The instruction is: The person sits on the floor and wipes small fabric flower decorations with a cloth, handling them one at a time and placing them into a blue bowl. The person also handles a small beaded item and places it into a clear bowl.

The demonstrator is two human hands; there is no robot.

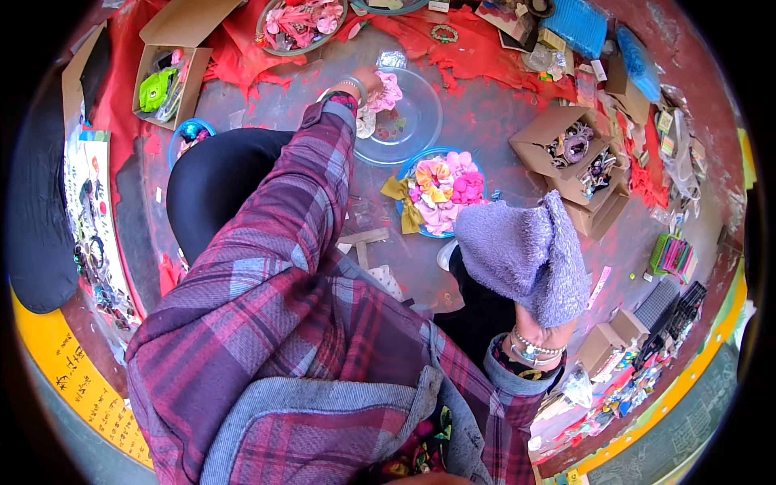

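Note:
My left hand reaches out to the far side, its fingers curled at the edge of a pink scrunchie. That scrunchie lies on the rim of a clear round plastic tray, with a whitish scrunchie beside it, below my wrist. On the right, a fluffy grey-purple cloth is bunched over my right hand, hiding the fingers; only the wrist side shows. Between my hands stands a blue-rimmed bowl heaped with pink, magenta, yellow and olive scrunchies.
Right of the bowl are open cardboard boxes of hair ties. Another box with a green item stands far left. A basket of pink pieces sits at the back. Torn red sheeting and small packages line the far edge. My dark-clad knee rises at left.

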